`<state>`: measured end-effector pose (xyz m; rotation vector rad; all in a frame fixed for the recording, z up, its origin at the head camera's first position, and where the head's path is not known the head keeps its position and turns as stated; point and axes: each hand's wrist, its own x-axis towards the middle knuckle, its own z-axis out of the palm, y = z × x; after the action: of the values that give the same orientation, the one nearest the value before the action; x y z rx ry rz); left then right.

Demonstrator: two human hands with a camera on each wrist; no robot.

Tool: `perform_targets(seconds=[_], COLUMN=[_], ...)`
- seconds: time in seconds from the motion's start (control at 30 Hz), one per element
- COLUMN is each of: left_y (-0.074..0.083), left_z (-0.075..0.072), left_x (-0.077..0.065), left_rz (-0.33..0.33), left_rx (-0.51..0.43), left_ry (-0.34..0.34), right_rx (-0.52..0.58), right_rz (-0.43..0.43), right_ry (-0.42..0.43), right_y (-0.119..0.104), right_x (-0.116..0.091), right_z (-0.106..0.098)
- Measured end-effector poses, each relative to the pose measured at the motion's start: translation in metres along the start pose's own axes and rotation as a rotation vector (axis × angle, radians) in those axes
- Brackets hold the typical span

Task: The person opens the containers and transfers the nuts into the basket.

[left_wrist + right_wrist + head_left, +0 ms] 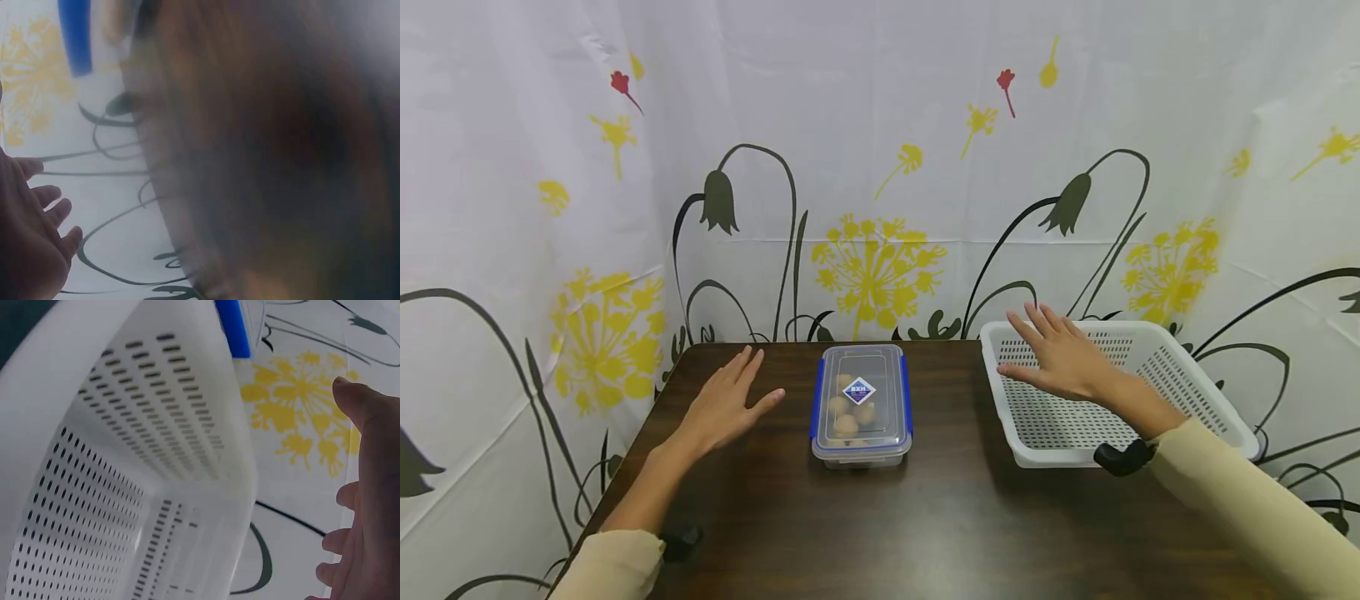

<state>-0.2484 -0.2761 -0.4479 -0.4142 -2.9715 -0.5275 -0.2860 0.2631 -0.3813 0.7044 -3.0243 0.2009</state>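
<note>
My left hand and right hand hold nothing, fingers extended, the right over the white perforated basket. Between them on the surface sits the clip-lid plastic container. I judge it stiff, light, slick-walled, its round tan contents possibly fragile; I'd grip both long sides at the blue clips, keeping it level.
</note>
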Motion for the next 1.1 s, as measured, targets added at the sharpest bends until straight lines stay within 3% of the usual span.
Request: perform_targets(seconds=[0.53,1.1], left_y=[0.021,0.045], left_z=[0.028,0.051], left_x=[-0.008,-0.004], left_rz=[-0.03,-0.058], left_rx=[-0.135,-0.428], left_ry=[0.009,0.022], right_rx=[0.015,0.139], right_rz=[-0.153,-0.249], right_ry=[0.045,0.023], right_y=[-0.065,-0.123], right_x=[0.013,0.029], right_z=[0.016,0.055])
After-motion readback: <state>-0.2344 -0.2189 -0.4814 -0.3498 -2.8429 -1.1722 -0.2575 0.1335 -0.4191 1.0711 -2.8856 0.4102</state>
